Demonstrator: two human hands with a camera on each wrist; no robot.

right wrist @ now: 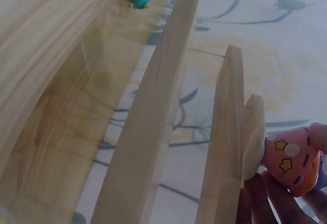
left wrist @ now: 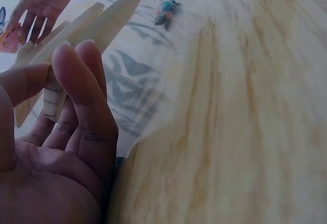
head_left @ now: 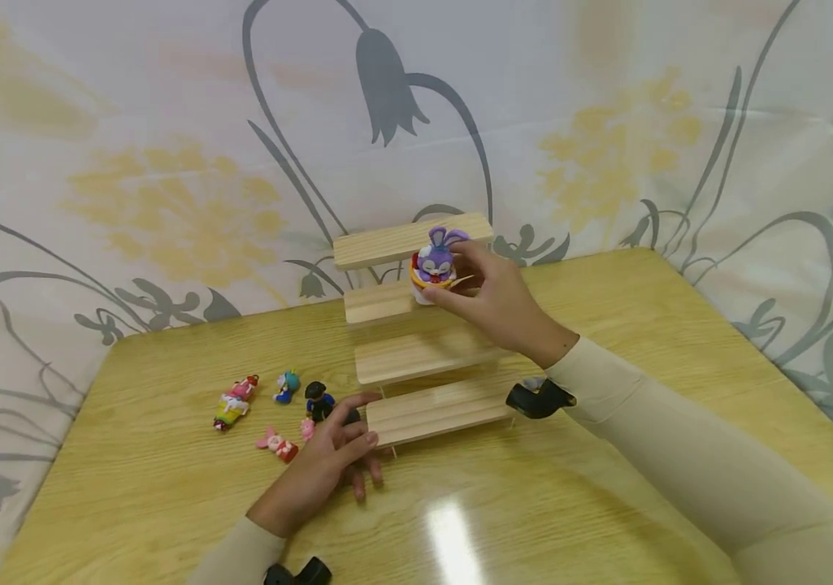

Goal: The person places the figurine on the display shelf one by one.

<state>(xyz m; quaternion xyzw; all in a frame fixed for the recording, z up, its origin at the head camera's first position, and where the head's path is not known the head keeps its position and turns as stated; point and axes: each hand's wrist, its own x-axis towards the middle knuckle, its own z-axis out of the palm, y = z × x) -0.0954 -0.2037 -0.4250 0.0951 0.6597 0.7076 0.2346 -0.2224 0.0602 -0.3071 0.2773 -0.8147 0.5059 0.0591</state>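
A four-tier wooden stand point(head_left: 416, 357) stands at the back edge of the worktop point(head_left: 160, 496), about midway between its left and right edges. The right hand point(head_left: 492, 296) has a purple rabbit figure point(head_left: 436, 266) in its grip, the thumb on the near side and the fingers on the far side, parted only by the figure's width. The rabbit is upright, ears up, seated in a cup with an orange rim; the right wrist view shows the cup's side as pink with yellow stars. It is at the second board from the top point(head_left: 379, 302), nearer the middle than the left end. Whether its base rests on that board or is just above it is hard to tell, as the hand and the angle hide the contact.

The left hand point(head_left: 321, 467) is at the front left corner of the lowest board point(head_left: 445, 414), its grip closed to the thickness of the wood, thumb and fingers pinching the end.

Between the stand and the worktop's left edge lie several small toys: a long multicoloured figure point(head_left: 236, 404) nearest that edge, a blue-and-teal figure point(head_left: 287, 387), a black-haired figure in blue point(head_left: 319, 401), a pink-and-red figure point(head_left: 279, 444), and a small pink piece point(head_left: 308, 429) just beside the left hand.
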